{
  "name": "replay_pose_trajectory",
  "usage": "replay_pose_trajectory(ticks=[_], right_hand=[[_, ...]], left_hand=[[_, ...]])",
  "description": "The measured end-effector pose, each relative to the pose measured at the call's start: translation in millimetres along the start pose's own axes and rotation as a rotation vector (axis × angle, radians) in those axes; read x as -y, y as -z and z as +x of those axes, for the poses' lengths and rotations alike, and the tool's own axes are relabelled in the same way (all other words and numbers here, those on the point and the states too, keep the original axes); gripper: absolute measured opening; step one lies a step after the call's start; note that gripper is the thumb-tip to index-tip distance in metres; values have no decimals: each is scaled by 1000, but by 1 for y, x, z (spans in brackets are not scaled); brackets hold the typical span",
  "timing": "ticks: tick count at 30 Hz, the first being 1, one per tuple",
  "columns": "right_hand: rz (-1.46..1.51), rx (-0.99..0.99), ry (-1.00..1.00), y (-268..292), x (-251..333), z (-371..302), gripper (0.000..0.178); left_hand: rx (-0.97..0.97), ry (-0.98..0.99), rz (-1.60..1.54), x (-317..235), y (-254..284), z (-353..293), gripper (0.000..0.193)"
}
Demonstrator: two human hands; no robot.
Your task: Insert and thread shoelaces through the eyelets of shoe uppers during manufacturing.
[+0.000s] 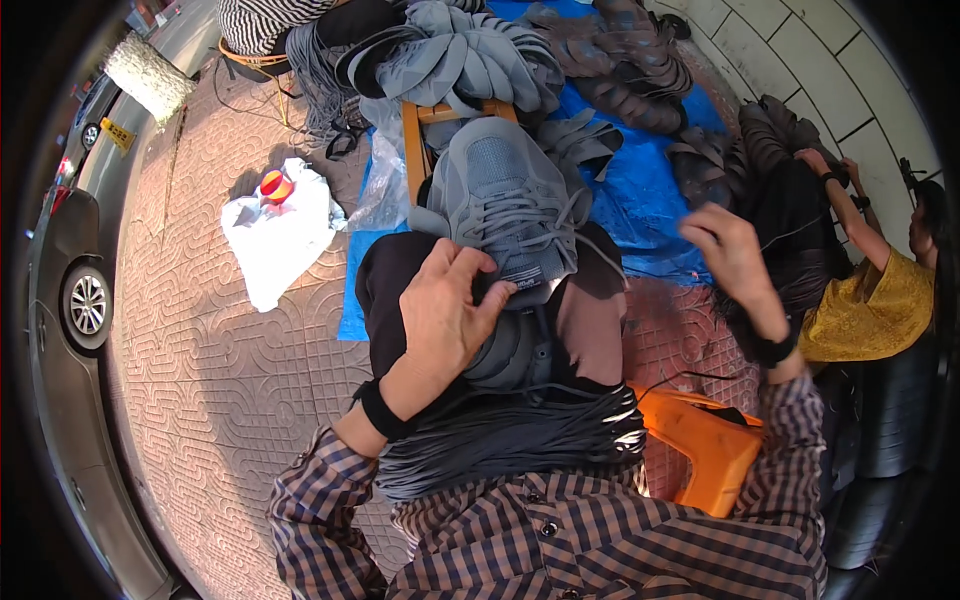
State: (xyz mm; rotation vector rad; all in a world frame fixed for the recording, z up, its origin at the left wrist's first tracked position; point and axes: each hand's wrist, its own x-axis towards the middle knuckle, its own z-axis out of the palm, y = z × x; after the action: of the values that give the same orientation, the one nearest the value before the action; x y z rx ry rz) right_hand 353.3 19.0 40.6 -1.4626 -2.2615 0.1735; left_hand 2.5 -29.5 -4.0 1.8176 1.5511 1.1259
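A grey shoe sits in the middle of the frame, toe pointing up, resting over the person's knees. The left hand lies on the shoe's lower end, fingers curled over the tongue and thumb alongside, gripping it. The right hand is raised at the right of centre, well apart from the shoe, its fingers pinched together on a thin dark lace that runs off toward the right. Both wrists carry black bands, and the sleeves are checked.

A thick bundle of grey laces lies across the lap at the lower centre, just below the shoe. An orange stool shows at the lower right beside it. Above the shoe, a pile of grey uppers rests on a wooden frame, with darker uppers heaped on a blue tarp at the upper right.

A white cloth with a red and yellow thing on it lies on the paved ground at the left. A car stands along the left edge. Another person in a yellow top sits at the right edge.
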Motion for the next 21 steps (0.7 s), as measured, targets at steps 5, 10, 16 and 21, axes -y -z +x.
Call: replay_pose_trajectory(ticks=[5, 10, 16, 21], right_hand=[[84, -195, 306, -70, 121, 61, 12], [-182, -114, 446, -83, 124, 70, 15], [-286, -98, 388, -78, 125, 68, 19], [153, -140, 134, -88, 121, 62, 22]], left_hand=[[-38, -187, 224, 8, -11, 6, 18], [27, -256, 198, -1, 0, 4, 18], [166, -145, 276, 21, 57, -16, 19], [-53, -111, 369, 103, 122, -49, 20]])
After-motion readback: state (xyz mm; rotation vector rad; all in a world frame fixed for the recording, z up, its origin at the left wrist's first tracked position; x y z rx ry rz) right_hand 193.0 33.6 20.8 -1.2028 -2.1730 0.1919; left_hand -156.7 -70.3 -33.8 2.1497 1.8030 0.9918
